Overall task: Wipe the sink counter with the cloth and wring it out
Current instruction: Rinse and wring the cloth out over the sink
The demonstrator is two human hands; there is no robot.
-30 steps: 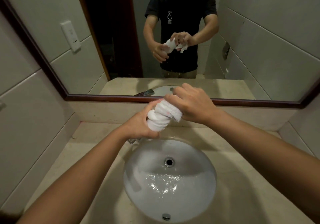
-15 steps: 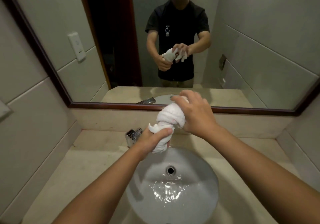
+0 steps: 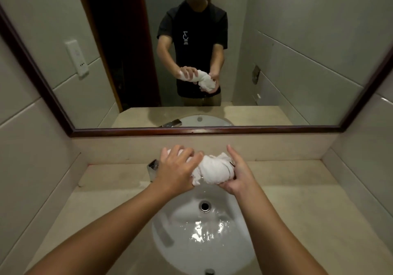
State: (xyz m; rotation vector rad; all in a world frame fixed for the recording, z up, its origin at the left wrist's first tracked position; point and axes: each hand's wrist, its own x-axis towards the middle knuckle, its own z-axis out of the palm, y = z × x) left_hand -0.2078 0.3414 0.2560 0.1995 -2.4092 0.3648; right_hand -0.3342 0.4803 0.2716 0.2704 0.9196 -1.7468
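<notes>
Centre frame, the twisted cloth [image 3: 212, 169] now lies level rather than upright above the basin [image 3: 204, 253], left hand [image 3: 176, 171] and right hand [image 3: 239, 176] each with a tight grip on one end, so wringing continues over the wet bowl.

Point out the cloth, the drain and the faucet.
cloth [image 3: 214, 169], head view, middle of the white twisted bundle.
drain [image 3: 204, 206], head view, metal ring in the basin.
faucet [image 3: 153, 167], head view, chrome body beside the wrist.
</notes>
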